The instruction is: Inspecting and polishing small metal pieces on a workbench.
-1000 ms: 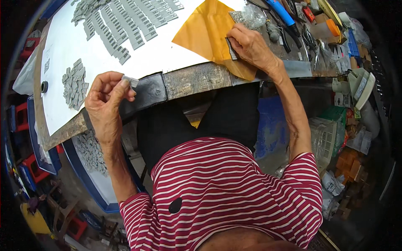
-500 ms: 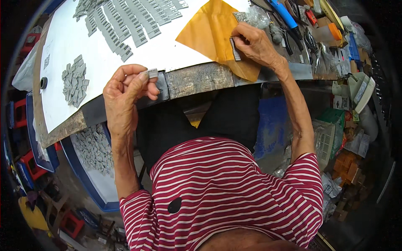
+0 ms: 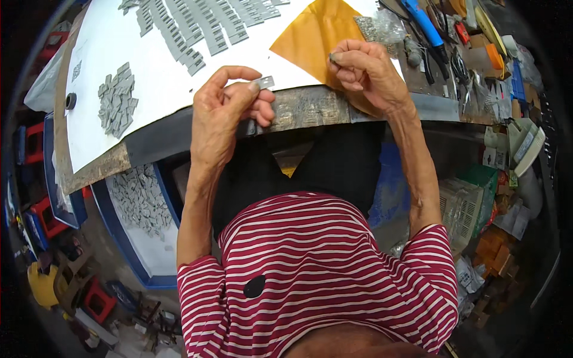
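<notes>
Workbench [image 3: 304, 110], dark worn front edge. White sheet [image 3: 161, 89] covers much of top. Blue tray [image 3: 160, 280] below, at left, loose grey pieces inside. Rows of grey strips [image 3: 218, 43] along far side of sheet. Amber sheet [image 3: 313, 39] to their right. Hands apart from each other. Left hand [image 3: 224, 110] clamped on small grey piece [image 3: 267, 82], pinched at thumb, above bench's near edge. Right hand [image 3: 376, 74] over amber sheet, fingers curled to thumb; cannot tell whether anything inside. Heap of grey pieces [image 3: 117, 98] left of left hand.
</notes>
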A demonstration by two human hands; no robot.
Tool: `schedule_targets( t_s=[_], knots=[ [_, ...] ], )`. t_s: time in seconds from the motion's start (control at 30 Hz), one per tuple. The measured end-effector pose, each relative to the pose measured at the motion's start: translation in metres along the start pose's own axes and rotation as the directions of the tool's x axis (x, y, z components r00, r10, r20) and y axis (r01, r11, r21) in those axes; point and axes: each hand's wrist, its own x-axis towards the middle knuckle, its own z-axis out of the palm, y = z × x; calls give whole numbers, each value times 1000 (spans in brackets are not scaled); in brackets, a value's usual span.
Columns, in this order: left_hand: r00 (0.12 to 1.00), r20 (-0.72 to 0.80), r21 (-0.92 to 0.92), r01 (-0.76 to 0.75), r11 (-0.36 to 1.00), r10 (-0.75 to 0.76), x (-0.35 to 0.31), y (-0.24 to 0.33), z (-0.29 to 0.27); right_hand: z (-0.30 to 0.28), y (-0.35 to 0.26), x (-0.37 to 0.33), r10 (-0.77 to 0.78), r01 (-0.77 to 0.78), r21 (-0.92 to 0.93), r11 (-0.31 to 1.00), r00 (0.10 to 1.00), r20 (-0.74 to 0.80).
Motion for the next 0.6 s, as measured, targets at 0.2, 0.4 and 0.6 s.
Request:
schedule_targets(
  t_s=[0.2, 0.4, 0.6],
  knots=[
    [1000, -10, 2, -25, 1000, 25, -1, -4, -1, 24, 3, 7, 118, -138, 173, 975, 986, 121],
    [998, 0, -33, -70, 997, 70, -2, -7, -6, 43, 8, 7, 93, -106, 123, 987, 990, 110],
    [999, 2, -24, -46, 999, 46, -3, -10, -8, 61, 18, 9, 17, -19, 62, 998, 999, 34]
  ],
)
